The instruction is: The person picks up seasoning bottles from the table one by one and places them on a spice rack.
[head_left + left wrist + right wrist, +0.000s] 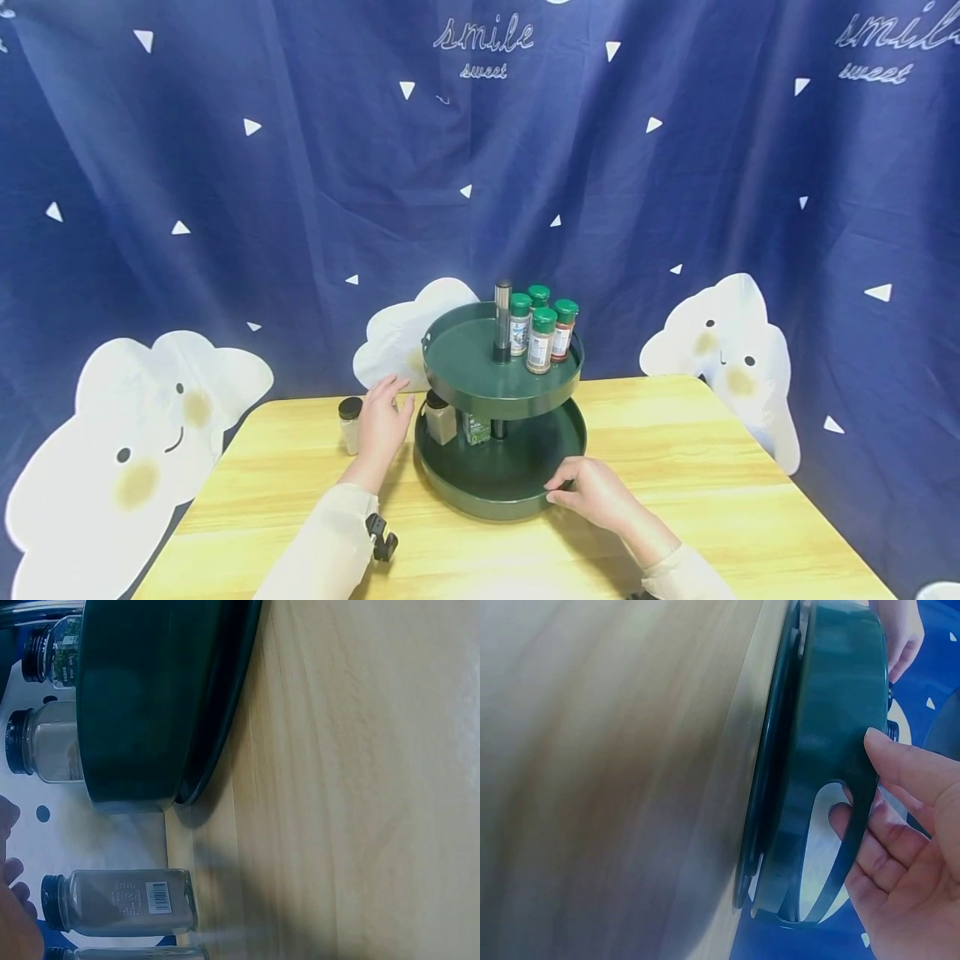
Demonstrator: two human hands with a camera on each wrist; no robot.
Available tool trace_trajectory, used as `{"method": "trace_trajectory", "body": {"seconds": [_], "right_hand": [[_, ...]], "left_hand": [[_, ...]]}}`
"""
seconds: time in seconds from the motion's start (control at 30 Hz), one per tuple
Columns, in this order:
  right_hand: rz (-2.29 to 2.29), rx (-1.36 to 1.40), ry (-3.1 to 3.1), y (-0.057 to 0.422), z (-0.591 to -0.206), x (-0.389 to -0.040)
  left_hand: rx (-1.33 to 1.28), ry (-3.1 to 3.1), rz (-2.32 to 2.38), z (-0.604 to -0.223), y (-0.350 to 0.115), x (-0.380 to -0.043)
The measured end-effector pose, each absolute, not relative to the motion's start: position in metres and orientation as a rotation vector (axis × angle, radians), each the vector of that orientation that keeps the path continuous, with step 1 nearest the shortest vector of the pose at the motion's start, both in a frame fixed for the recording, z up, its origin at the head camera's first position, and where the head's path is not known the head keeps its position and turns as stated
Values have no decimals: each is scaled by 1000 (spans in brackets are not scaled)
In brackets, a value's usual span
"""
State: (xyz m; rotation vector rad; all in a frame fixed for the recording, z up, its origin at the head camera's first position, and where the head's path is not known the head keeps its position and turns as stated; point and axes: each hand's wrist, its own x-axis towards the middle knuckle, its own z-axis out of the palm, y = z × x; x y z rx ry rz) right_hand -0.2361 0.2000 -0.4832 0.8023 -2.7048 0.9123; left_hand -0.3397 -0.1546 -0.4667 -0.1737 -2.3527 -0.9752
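A dark green two-tier round tray rack (480, 506) stands on the table. My right hand (596, 493) pinches the front right rim of its lower tier; in the right wrist view the thumb lies on the outer wall and a fingertip shows through the handle slot. My left hand (385, 423) hovers left of the rack with relaxed fingers, holding nothing. Below its fingers in the left wrist view stands a clear spice jar (120, 903) with a black lid. Another black-lidded jar (350, 427) is left of that hand. The lower tier carries a brownish spice jar (442, 423) and a green herb jar (477, 429).
Several green-capped spice bottles (540, 343) stand on the right side of the upper tier (457, 354), beside the metal centre post (502, 321). Under everything is a wood-grain table (712, 483). A blue curtain (300, 183) with cloud prints hangs behind it.
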Motion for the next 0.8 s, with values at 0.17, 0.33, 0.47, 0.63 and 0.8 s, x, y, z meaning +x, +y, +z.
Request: {"method": "trace_trajectory", "body": {"seconds": [0.17,0.33,0.47,0.63,0.8], "right_hand": [[919,804,-2707,199,-482,-236],[922,802,-2708,199,-482,-235],[927,800,-2705,200,-482,-235],[921,796,-2697,200,-483,-234],[918,799,-2704,199,-483,-235]], "left_hand": [[-165,-2345,-984,-468,-154,-342],[-155,-2363,-989,-470,-154,-345],[-158,-2350,-971,-472,-154,-349],[-160,-2326,-944,-475,-153,-351],[-126,-2339,-930,-475,-153,-351]]}}
